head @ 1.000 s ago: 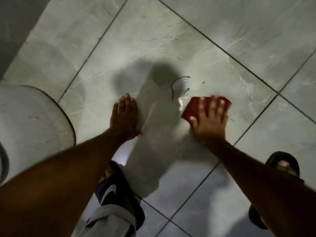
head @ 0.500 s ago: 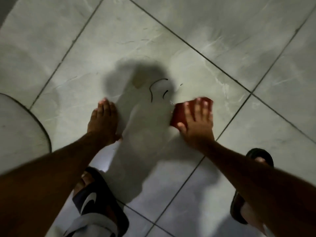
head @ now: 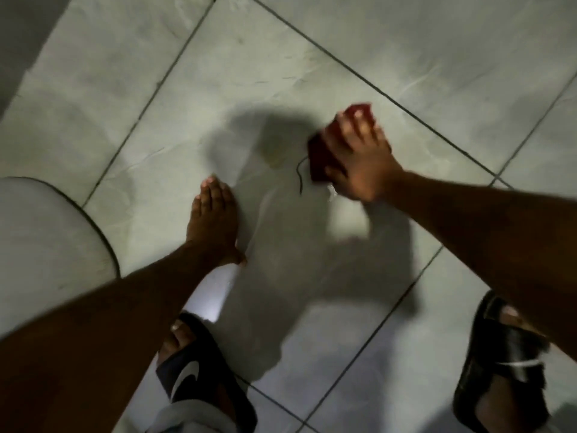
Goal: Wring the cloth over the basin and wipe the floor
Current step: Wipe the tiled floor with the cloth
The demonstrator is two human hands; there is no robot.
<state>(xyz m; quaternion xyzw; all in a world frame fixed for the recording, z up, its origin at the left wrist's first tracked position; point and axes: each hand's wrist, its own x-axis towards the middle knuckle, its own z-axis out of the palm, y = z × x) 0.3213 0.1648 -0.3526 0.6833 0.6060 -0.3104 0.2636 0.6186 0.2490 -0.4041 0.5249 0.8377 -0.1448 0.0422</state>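
A small red cloth [head: 319,157] lies flat on the grey tiled floor [head: 281,57]. My right hand [head: 363,160] presses down on it with fingers spread, covering most of it. My left hand [head: 214,226] rests palm-down on the tile to the left, fingers together, holding nothing. A thin dark thread [head: 300,178] trails on the floor at the cloth's left edge. The white basin [head: 46,245] shows its curved rim at the left edge of the view.
My two feet in black slides stand on the tiles, the left slide [head: 199,385] at bottom centre and the right slide [head: 499,364] at bottom right. A wet, shiny patch [head: 209,295] lies by my left wrist. A dark wall [head: 25,32] runs along the top left.
My right hand has slid the red cloth away from me and to the right across the tile, past the dark thread. My left hand stays planted on the floor.
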